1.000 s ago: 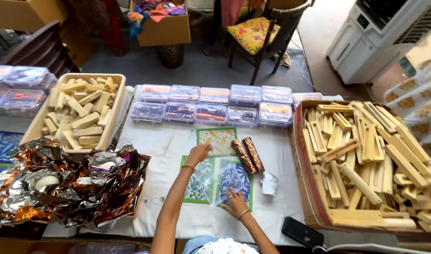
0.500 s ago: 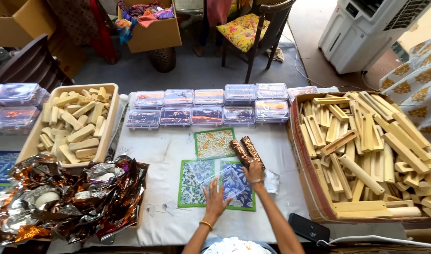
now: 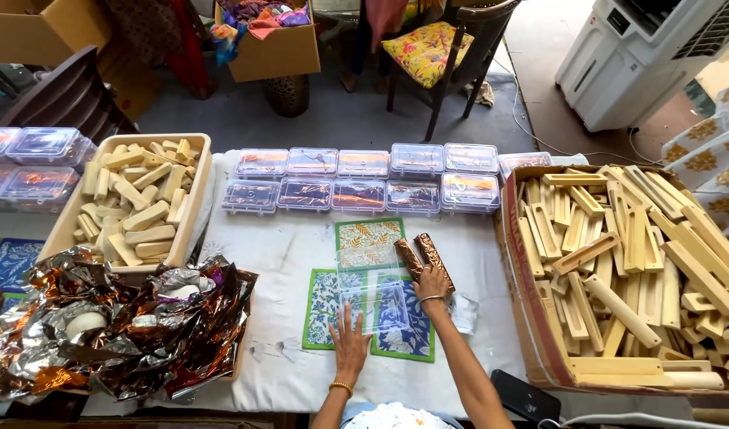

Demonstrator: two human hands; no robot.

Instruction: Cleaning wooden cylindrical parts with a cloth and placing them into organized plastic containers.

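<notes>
The left hand (image 3: 350,343) lies flat, fingers spread wide, palm down on a clear flat packet (image 3: 378,304) that rests across 2 printed cards, one green and white (image 3: 323,308), one blue and white (image 3: 406,338). A 3rd card, green with orange leaf print (image 3: 368,236), lies just above them on the white-covered tabletop (image 3: 277,262). The right hand (image 3: 433,284) is curled narrow over the lower ends of 2 brown patterned foil-wrapped bars (image 3: 424,254), which lie side by side, tilted, at the cards' right edge; whether it grips them cannot be told.

Behind the cards, 2 rows of clear lidded plastic boxes (image 3: 364,181) run across the tabletop, contents dark with orange. More such boxes (image 3: 31,159) sit at far left. A cream tray (image 3: 191,208) at left holds pale wooden blocks. A cardboard carton (image 3: 523,302) at right holds longer pale wooden pieces. Crumpled copper and silver foil (image 3: 118,326) lies at lower left.
</notes>
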